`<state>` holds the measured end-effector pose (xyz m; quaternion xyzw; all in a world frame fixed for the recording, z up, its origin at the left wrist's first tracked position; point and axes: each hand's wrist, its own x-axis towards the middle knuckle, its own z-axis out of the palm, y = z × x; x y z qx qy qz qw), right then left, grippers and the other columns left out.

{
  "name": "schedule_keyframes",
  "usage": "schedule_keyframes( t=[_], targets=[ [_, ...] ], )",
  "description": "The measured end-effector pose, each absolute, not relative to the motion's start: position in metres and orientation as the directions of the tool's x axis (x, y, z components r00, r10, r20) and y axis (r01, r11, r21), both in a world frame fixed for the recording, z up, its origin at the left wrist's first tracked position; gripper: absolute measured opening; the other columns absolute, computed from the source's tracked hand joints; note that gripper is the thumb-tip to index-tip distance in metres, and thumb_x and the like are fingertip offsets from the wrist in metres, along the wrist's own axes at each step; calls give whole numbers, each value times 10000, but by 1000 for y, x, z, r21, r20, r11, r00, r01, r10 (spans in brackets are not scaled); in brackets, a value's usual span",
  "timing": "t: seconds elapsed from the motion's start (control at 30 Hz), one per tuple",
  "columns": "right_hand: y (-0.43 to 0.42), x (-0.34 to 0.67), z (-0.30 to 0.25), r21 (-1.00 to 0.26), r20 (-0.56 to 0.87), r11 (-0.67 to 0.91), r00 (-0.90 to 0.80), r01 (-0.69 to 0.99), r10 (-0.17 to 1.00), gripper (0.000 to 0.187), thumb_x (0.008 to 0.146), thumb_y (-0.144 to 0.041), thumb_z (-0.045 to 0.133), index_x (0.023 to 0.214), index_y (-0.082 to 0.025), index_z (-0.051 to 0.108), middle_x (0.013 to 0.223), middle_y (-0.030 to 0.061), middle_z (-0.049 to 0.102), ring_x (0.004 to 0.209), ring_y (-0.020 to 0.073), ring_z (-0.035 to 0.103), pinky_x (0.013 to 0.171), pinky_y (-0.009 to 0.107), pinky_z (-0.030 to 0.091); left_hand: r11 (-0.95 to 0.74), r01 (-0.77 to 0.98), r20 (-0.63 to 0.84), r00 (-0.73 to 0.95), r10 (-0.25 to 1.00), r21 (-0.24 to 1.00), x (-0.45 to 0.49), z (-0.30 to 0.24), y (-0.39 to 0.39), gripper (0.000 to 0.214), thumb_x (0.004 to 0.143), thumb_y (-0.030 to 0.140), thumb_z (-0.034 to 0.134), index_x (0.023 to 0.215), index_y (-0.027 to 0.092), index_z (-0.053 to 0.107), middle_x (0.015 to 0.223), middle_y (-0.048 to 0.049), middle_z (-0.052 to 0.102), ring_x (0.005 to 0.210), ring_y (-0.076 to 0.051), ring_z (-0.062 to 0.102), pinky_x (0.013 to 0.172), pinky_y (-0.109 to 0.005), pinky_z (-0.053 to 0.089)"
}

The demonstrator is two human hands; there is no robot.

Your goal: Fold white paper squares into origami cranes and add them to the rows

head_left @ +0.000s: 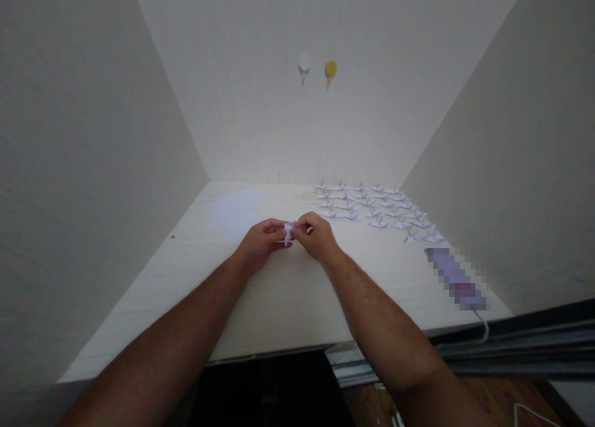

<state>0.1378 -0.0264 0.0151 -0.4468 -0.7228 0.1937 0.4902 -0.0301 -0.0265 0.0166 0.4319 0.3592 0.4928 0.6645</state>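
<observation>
Both my hands meet over the middle of the pale desk (pixel 288 297). My left hand (pixel 260 244) and my right hand (pixel 318 236) each pinch one side of a small folded piece of white paper (pixel 289 231) held just above the desk surface. The fingers of both hands are closed on it. Behind the hands, to the left, lies a stack of flat white paper sheets (pixel 237 211).
Several finished white paper cranes (pixel 372 209) stand in rows at the back right of the desk. A blurred-out flat object (pixel 458 279) with a white cable lies near the right edge. Two round hooks (pixel 318 69) hang on the back wall. Walls close in on both sides.
</observation>
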Motion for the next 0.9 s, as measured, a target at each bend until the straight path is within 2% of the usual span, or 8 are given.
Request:
schedule_keyframes(
  t=[0.07,0.2,0.37,0.63,0.9],
  targets=[
    [-24,138,12,-733,510,498,-112,463,853,70,746,-244,653,762,-185,619,711,-13,571,634,107,504,615,238,402,135,-343,-46,255,966,930,-30,16,-26,316,572,229,839,817,131,664,819,-51,691,729,-163,650,682,-336,558],
    [-21,137,7,-748,490,480,-106,458,865,108,720,-197,649,827,-182,657,724,-14,602,603,100,488,591,235,393,118,-334,-30,257,966,935,-30,15,-25,325,580,234,836,839,140,664,844,-45,690,745,-160,645,697,-345,562],
    [-21,137,8,-825,444,467,-146,318,884,160,704,-201,670,861,-182,691,719,-12,635,603,96,505,588,230,402,97,-330,-12,251,968,939,-30,15,-24,364,607,241,825,928,160,674,908,-64,705,808,-188,661,690,-345,563],
    [-22,135,10,-943,311,327,-182,63,933,194,632,-290,766,783,-186,704,682,-6,674,582,103,545,587,245,438,116,-318,-31,260,965,941,-30,15,-25,354,619,281,823,915,129,701,910,-94,715,790,-194,667,724,-367,563],
    [-25,133,14,-966,248,255,-147,34,958,222,612,-332,775,733,-176,673,661,7,679,584,123,602,584,257,479,107,-272,-20,304,953,956,-31,14,-25,368,605,299,832,914,130,725,913,-95,727,797,-196,669,790,-407,552]
  ],
)
